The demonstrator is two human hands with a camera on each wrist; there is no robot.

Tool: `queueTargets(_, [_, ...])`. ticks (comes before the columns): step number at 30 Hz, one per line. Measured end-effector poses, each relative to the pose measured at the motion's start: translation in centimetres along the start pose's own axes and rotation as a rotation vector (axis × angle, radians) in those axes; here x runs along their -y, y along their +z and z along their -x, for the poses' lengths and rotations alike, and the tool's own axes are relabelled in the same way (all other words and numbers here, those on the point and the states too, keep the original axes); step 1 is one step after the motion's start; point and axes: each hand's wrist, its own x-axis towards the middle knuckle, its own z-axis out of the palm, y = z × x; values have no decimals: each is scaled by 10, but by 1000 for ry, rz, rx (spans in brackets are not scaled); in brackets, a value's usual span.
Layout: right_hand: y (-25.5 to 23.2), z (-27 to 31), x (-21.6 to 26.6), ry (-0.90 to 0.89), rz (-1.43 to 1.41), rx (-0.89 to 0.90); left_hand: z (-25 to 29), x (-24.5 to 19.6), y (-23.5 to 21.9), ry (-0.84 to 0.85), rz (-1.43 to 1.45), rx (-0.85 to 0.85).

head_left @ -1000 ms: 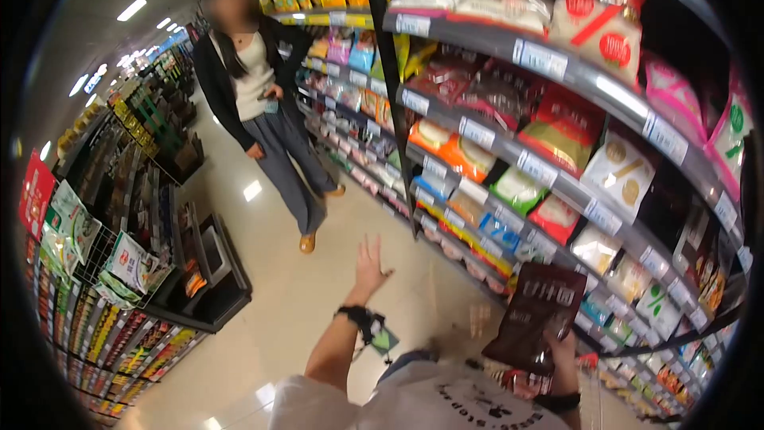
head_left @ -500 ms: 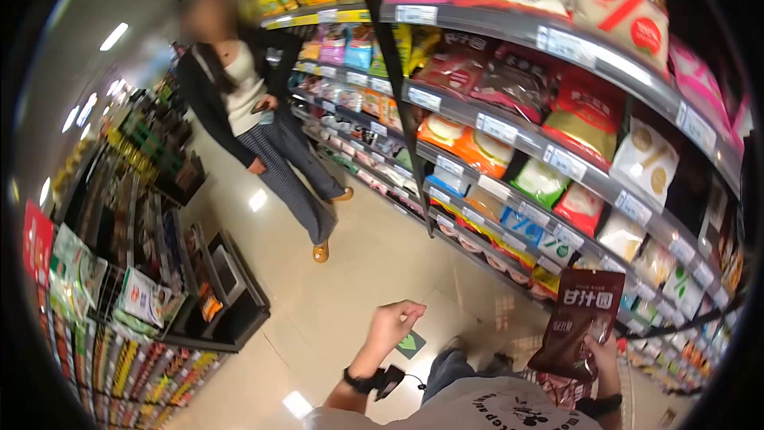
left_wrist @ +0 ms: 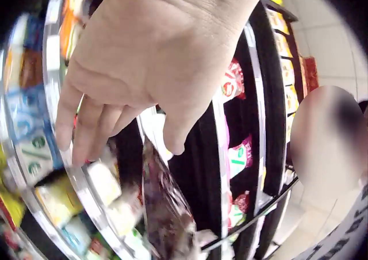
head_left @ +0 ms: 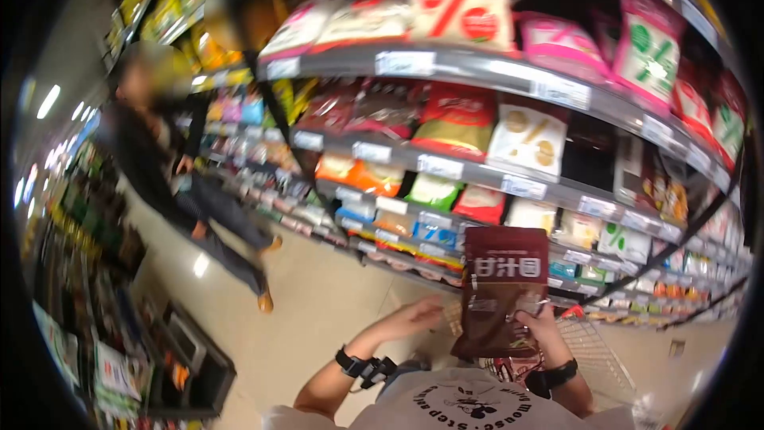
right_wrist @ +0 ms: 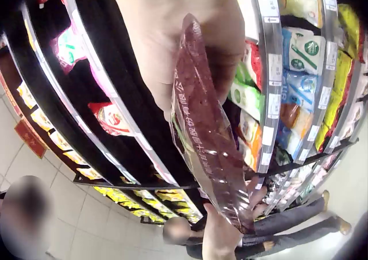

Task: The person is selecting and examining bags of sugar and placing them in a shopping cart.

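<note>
While your right hand (head_left: 537,325) grips the dark red snack bag (head_left: 501,291) by its lower edge, upright before the shelves (head_left: 446,167), your left hand (head_left: 414,320) has dropped from mid-air to the bag's lower left corner. Its fingers look relaxed and straight, near the bag; contact is unclear. You seem to be steadying it two-handed.

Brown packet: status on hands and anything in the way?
Right hand grips brown packet upright, facing the shelves. Left hand open, fingertips at packet's lower left edge, contact unclear. Nothing between the hands.
</note>
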Motion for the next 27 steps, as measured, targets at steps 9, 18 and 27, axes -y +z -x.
queueTargets(9, [14,-23,1,-59,0,146,-50,-17,23,-140,282,26])
queueTargets(18, [-2,-16,-39,43,-176,102,-47,-13,34,115,-346,-151])
queueTargets(27, [25,-29,-1,-221,384,192,-47,7,27,46,227,-203])
